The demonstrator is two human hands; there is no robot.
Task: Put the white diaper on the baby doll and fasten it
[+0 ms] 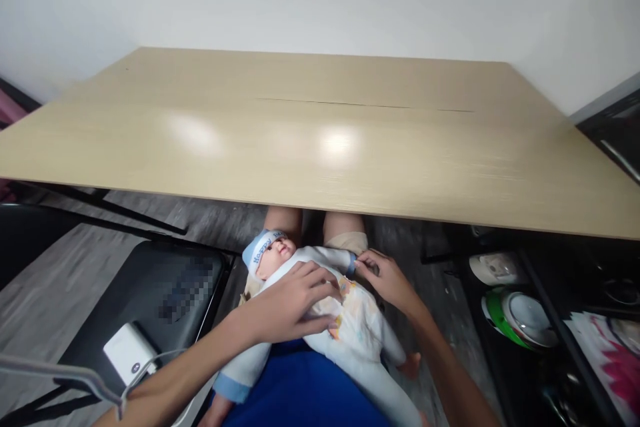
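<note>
A baby doll in a white suit and a blue-and-white cap lies face up across my lap, below the table edge. My left hand rests on its chest with the fingers spread flat over the printed front. My right hand pinches the blue cuff of the doll's sleeve by its raised arm. Blue cloth on my lap shows under the doll.
A long light wooden table fills the upper view. A black chair with a white power bank and cable stands at left. At right, a dark shelf holds a white-and-green appliance. A metal hanger crosses the lower left.
</note>
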